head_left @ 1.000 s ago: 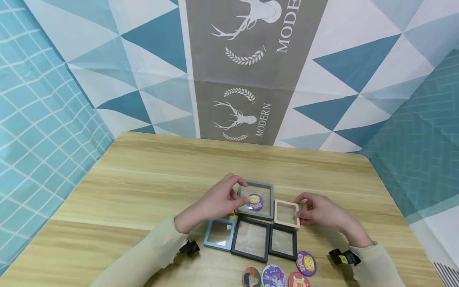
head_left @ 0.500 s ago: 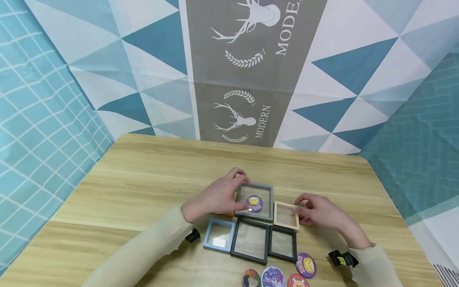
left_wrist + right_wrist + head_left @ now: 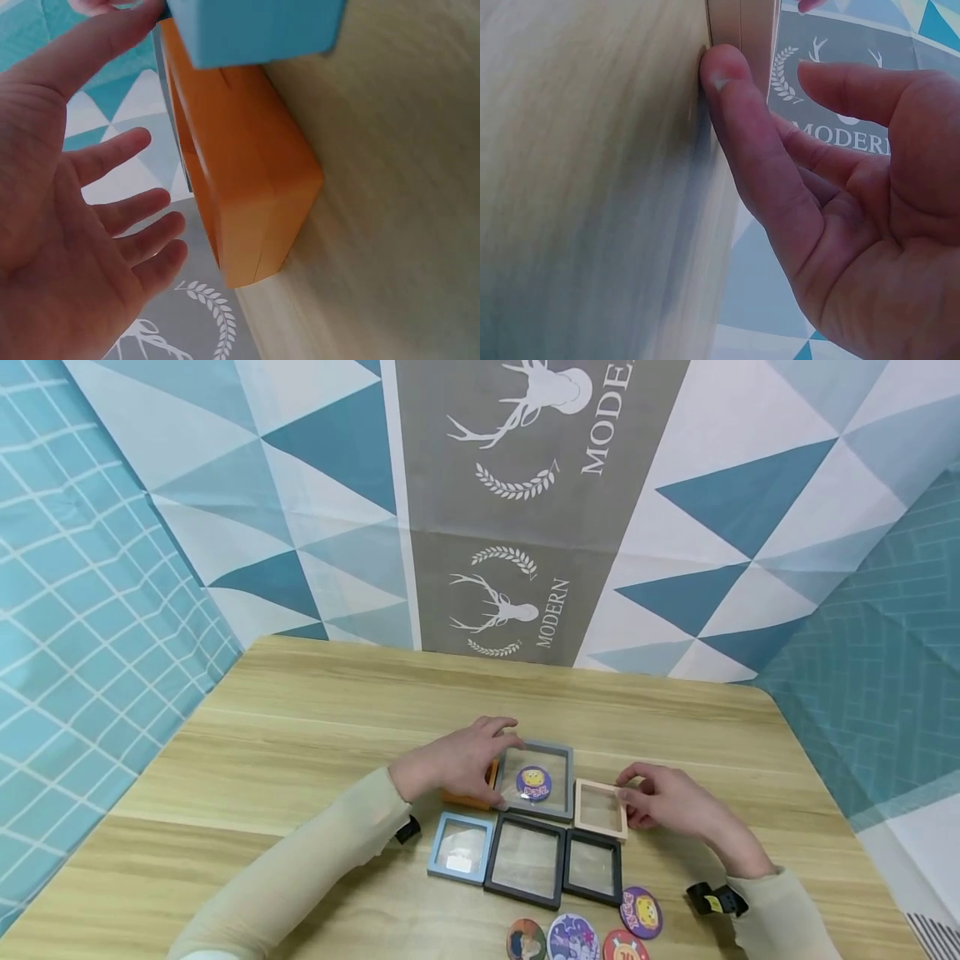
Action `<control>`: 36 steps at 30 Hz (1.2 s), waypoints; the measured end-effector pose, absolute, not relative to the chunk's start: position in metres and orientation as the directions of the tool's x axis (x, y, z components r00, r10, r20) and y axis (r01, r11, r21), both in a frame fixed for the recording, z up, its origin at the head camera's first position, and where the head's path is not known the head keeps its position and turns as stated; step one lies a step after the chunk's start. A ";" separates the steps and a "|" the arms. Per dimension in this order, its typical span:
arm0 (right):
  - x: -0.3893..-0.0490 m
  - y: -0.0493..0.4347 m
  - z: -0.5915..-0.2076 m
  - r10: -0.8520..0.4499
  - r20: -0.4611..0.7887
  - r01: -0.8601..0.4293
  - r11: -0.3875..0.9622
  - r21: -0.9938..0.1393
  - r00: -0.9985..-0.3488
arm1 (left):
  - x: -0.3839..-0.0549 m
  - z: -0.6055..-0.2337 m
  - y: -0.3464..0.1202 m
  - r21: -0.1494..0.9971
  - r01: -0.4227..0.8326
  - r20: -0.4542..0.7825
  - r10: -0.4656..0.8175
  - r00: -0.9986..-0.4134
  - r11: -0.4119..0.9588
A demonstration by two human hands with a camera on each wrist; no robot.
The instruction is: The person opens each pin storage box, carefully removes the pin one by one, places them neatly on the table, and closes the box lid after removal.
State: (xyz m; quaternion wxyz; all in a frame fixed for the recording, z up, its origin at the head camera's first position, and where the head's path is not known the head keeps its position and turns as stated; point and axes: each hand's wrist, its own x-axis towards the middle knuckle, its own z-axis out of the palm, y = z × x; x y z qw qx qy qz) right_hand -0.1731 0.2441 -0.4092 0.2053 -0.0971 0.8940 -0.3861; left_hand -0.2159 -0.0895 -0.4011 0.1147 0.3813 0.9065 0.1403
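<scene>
My left hand (image 3: 471, 758) reaches over the orange frame (image 3: 463, 799), its thumb and fingertips by the left side of the grey frame (image 3: 567, 777). In the left wrist view its fingers are spread apart. A purple round badge (image 3: 533, 783) lies inside the grey frame's outline. My right hand (image 3: 671, 800) is at the right side of the cream frame (image 3: 601, 810); in the right wrist view a fingertip touches that frame's edge and the thumb stands off it. Part of the orange frame is hidden beneath my left hand.
Nearer to me, a light blue frame (image 3: 461, 849), a large black frame (image 3: 489, 864) and a small black frame (image 3: 617, 870) form a row. Several badges lie below them, among them a purple one (image 3: 641, 912) and a red one (image 3: 625, 946). A patterned cloth (image 3: 495, 510) hangs behind the table.
My left thumb has drawn back left from the purple badge to the grey frame's lower left corner, uncovering the badge. The right hand stays beside the cream frame.
</scene>
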 end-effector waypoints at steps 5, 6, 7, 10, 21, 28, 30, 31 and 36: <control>-0.174 0.244 -0.412 -0.330 -0.291 -0.016 0.686 -0.728 -0.898 | -0.216 -0.402 -0.087 0.312 0.660 -0.132 0.719 -0.682 0.683; -0.174 0.244 -0.412 -0.330 -0.291 -0.016 0.685 -0.728 -0.898 | -0.216 -0.401 -0.087 0.304 0.662 -0.138 0.719 -0.681 0.685; -0.174 0.244 -0.412 -0.330 -0.291 -0.016 0.685 -0.728 -0.898 | -0.216 -0.400 -0.086 0.299 0.663 -0.143 0.719 -0.680 0.686; -0.175 0.244 -0.412 -0.327 -0.291 -0.013 0.684 -0.729 -0.899 | -0.217 -0.398 -0.082 0.283 0.664 -0.163 0.717 -0.677 0.692; -0.175 0.243 -0.412 -0.326 -0.303 -0.002 0.683 -0.730 -0.895 | -0.218 -0.403 -0.076 0.226 0.684 -0.192 0.720 -0.667 0.694; -0.175 0.244 -0.413 -0.319 -0.298 -0.003 0.687 -0.726 -0.900 | -0.224 -0.408 -0.077 0.288 0.671 -0.146 0.724 -0.674 0.683; -0.175 0.245 -0.412 -0.323 -0.296 -0.006 0.685 -0.728 -0.899 | -0.225 -0.408 -0.078 0.312 0.665 -0.138 0.725 -0.675 0.679; -0.175 0.245 -0.412 -0.326 -0.293 -0.012 0.687 -0.727 -0.899 | -0.226 -0.407 -0.080 0.333 0.658 -0.134 0.725 -0.676 0.676; -0.175 0.248 -0.406 -0.306 -0.194 -0.102 0.736 -0.670 -0.932 | -0.230 -0.395 -0.089 0.486 0.615 -0.105 0.740 -0.664 0.621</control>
